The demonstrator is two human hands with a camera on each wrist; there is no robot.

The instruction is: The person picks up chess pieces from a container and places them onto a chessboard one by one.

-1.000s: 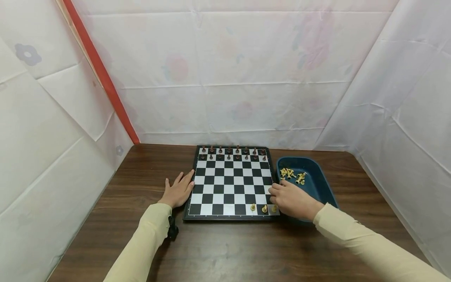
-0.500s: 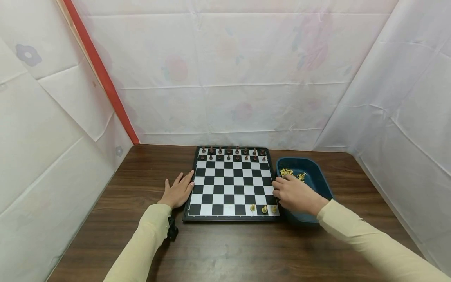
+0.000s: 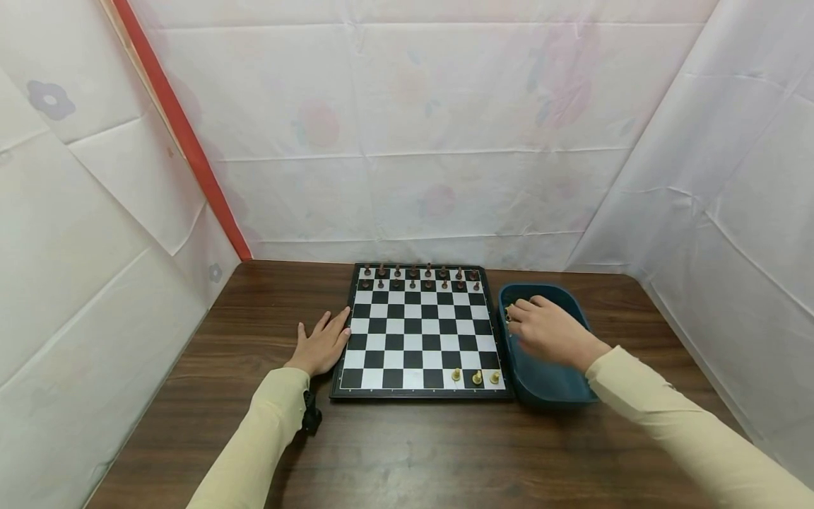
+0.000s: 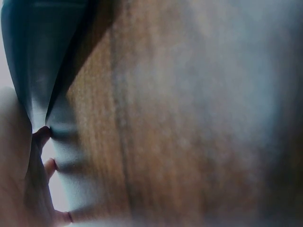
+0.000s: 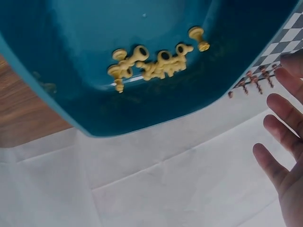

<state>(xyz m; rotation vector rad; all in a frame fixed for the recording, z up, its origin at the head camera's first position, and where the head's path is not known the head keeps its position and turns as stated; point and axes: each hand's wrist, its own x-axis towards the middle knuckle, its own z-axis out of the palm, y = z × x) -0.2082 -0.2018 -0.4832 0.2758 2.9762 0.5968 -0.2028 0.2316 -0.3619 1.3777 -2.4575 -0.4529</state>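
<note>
Counter [image 3: 407, 459], brown wood-grain. Pale-yellow sleeves [image 3: 257, 431], two, at the near corners; black strap [image 3: 311, 413] at the left wrist. Yellow chessmen [image 3: 477, 378], three, set one to a square along the near rank of the black-and-white chessboard [image 3: 413, 361], right end. Left hand [image 3: 320, 348], back upward, beside the board's left edge, fingertips at the frame; grip spread. Teal-blue tray [image 3: 550, 382], just beside the board's right edge. Right hand [image 3: 550, 331], above the tray's far part; grip spread, fingers apart. Loose yellow chessmen [image 5: 161, 71], lying in the tray, mostly clustered. Dark-red chessmen [image 3: 413, 284], sixteen, in two far ranks of eight. White floral cloth [image 3: 407, 191], hung behind.
</note>
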